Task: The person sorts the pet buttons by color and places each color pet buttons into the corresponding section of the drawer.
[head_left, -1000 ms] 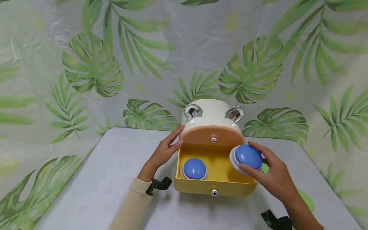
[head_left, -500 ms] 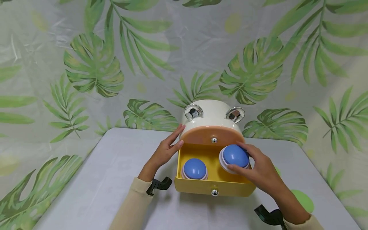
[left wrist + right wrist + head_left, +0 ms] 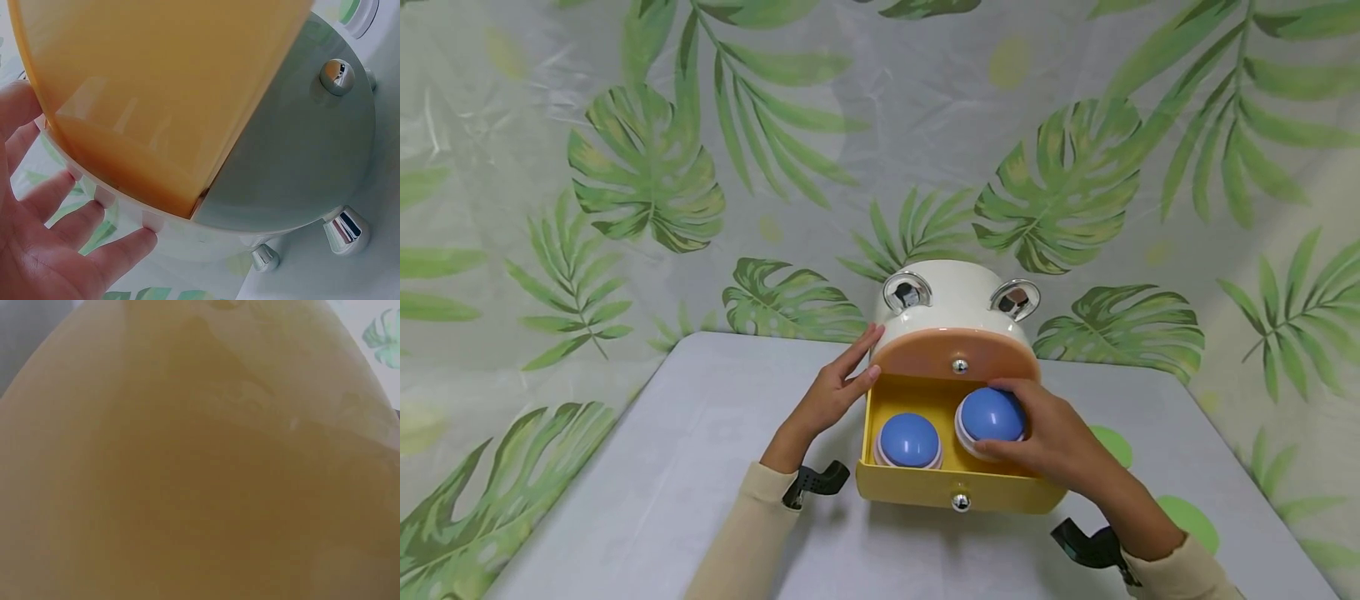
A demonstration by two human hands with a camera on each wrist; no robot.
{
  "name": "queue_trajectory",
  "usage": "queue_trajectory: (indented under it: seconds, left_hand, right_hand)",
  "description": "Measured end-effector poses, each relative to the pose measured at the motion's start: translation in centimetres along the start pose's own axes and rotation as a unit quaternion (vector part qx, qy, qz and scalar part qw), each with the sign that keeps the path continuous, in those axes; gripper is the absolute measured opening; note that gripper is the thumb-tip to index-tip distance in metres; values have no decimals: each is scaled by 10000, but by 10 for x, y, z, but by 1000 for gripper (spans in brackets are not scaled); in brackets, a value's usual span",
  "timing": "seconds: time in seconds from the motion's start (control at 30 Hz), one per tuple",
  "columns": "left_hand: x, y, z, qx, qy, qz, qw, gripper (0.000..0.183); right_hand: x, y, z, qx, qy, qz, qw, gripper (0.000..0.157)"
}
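A white storage box (image 3: 953,292) with silver ear-like rings stands at the back of the table. Its yellow drawer (image 3: 958,490) is pulled out and has a silver knob. On the drawer's left side sits one blue-domed buzzer button (image 3: 909,440) with a pale base. My right hand (image 3: 1052,433) reaches over the drawer's right side and grips a second such button (image 3: 992,414) between thumb and fingers, inside the drawer walls. My left hand (image 3: 827,393) rests with extended fingers against the box's left side; the left wrist view shows its spread fingertips (image 3: 147,240) on the white shell.
Above the yellow drawer is an orange front (image 3: 925,354) with a silver knob. A grey-green lower front (image 3: 300,137) shows in the left wrist view, with silver feet (image 3: 347,231). Green discs (image 3: 1189,523) lie right of the box on the white table (image 3: 700,467).
My right hand has carried its button leftward, from the drawer's right edge to beside the other button. My left hand stays on the box.
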State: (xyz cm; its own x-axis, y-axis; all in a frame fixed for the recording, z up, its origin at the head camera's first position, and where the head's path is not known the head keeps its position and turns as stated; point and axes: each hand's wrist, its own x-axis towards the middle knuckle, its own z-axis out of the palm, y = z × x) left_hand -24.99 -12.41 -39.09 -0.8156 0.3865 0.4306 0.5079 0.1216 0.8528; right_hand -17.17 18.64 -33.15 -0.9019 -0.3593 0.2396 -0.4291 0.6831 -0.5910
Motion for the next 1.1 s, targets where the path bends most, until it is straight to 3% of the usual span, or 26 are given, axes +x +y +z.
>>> queue_trajectory:
  seconds: [0.4,0.73,1.1]
  left_hand:
    - [2,-3,1,24,-2,46,10000,56]
    - [2,-3,0,34,-6,89,10000,57]
    - [1,-5,1,59,-6,-6,10000,57]
  right_hand:
    - [9,7,6,-668,-327,-187,9971,71]
    - [11,5,8,-1471,-559,16,9875,70]
    - [11,7,10,-1588,-598,8,9855,77]
